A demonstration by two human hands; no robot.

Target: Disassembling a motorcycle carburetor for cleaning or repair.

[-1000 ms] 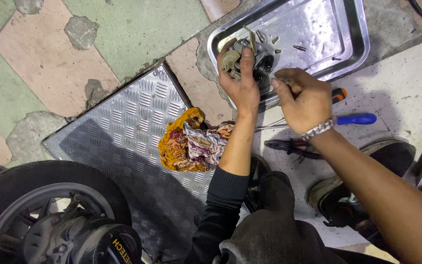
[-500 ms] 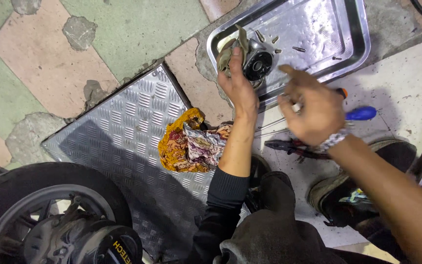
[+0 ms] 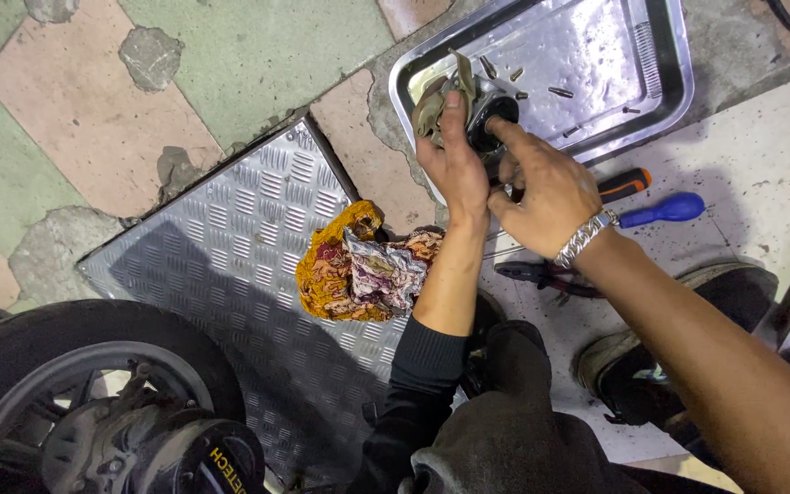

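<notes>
My left hand (image 3: 454, 155) grips a round, greasy metal part (image 3: 477, 108) with fins, held over the near left corner of a shiny steel tray (image 3: 660, 87). My right hand (image 3: 541, 187), with a metal bracelet on the wrist, touches the dark centre of that part with its index finger. Several small screws (image 3: 560, 91) lie loose in the tray beside the part.
A crumpled orange patterned rag (image 3: 363, 270) lies on a ribbed metal plate (image 3: 221, 247). An orange-handled screwdriver (image 3: 628, 183), a blue-handled screwdriver (image 3: 669, 210) and pliers (image 3: 541, 274) lie on the concrete. A scooter wheel (image 3: 84, 402) is at bottom left. My shoes (image 3: 651, 366) are at bottom right.
My right hand pulled back from the part, then returned, its finger now on the part's centre. My left hand kept hold of the part and tilted it slightly.
</notes>
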